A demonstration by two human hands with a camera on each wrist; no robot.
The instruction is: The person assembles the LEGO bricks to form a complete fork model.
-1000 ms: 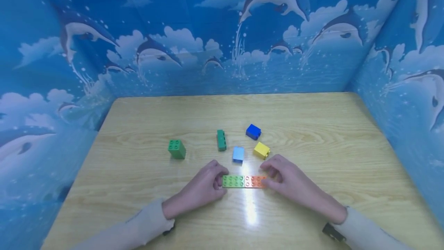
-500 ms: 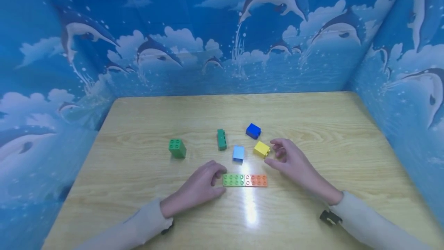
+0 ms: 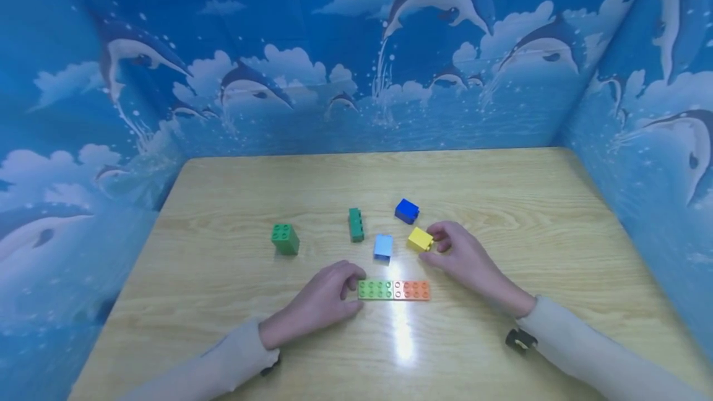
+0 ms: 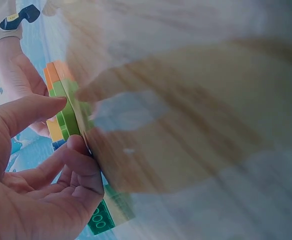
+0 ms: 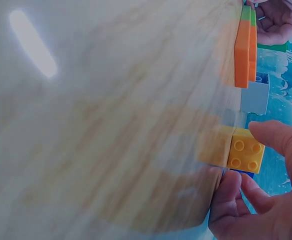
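A light green brick [image 3: 375, 289] and an orange brick [image 3: 412, 290] lie end to end in a row on the table. My left hand [image 3: 320, 299] rests at the row's left end, thumb and fingers apart on either side of it. The yellow brick [image 3: 420, 240] lies on its side, studs facing right. Around its studded end are the thumb and fingers of my right hand [image 3: 465, 262]; in the right wrist view the thumb is beside one edge of the yellow brick [image 5: 246, 151], the fingers beside the opposite one, and I cannot tell whether they touch.
Left of the yellow brick lies a light blue brick [image 3: 382, 247], with a dark blue brick [image 3: 407, 211] behind. A dark green brick [image 3: 356, 224] lies farther left, and a tall green block [image 3: 285, 239] stands at the left. Dolphin-printed cloth [image 3: 356, 67] surrounds the wooden table [image 3: 234, 190].
My right hand has left the orange brick's right end, moved back to the yellow brick and closed in around it. The left hand has barely moved.
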